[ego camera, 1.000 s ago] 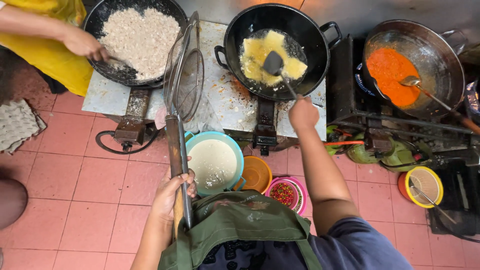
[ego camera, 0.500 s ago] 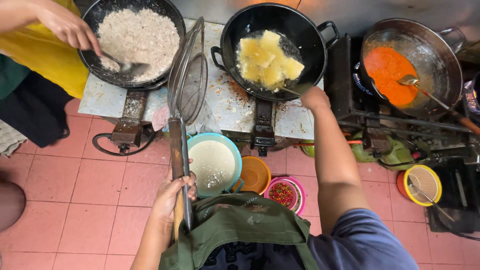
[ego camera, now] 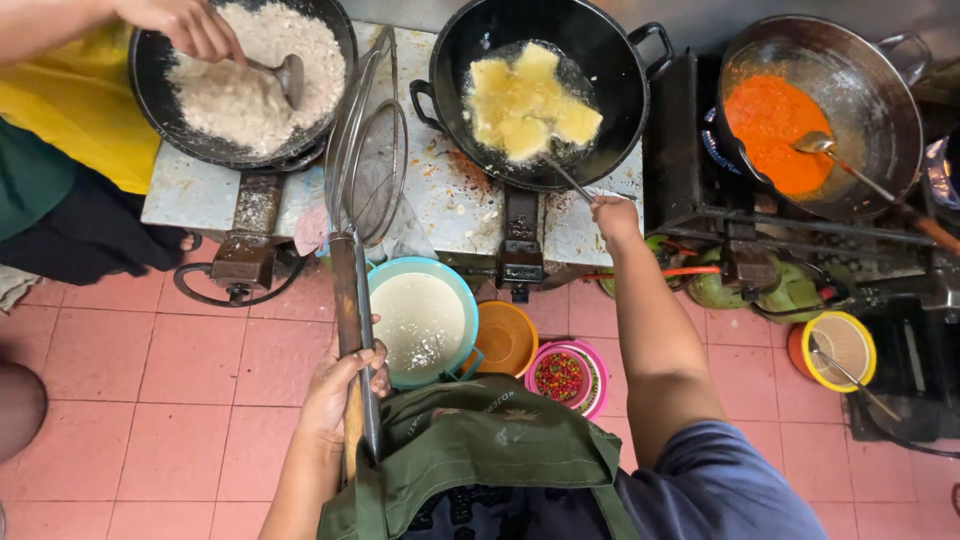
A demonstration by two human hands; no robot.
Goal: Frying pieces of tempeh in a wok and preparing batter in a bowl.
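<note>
Presently we hold, left hand (ego camera: pixel 340 395) closed round its wooden handle, a wire skimmer (ego camera: pixel 375 170) reaching up between the woks, while our right hand (ego camera: pixel 612 215) grips a metal spatula (ego camera: pixel 565 175) in the middle black wok (ego camera: pixel 620 60), its tip under yellow frying pieces (ego camera: pixel 525 105).

A wok of orange sauce (ego camera: pixel 775 125) (ladle resting inside), a bowl of chillies (ego camera: pixel 562 376), pink floor tiles (ego camera: pixel 140 400).

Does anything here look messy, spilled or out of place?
Yes. The metal counter between the woks is spattered with orange stains and crumbs beside the middle wok. Otherwise nothing stands out: the bowls sit upright.
</note>
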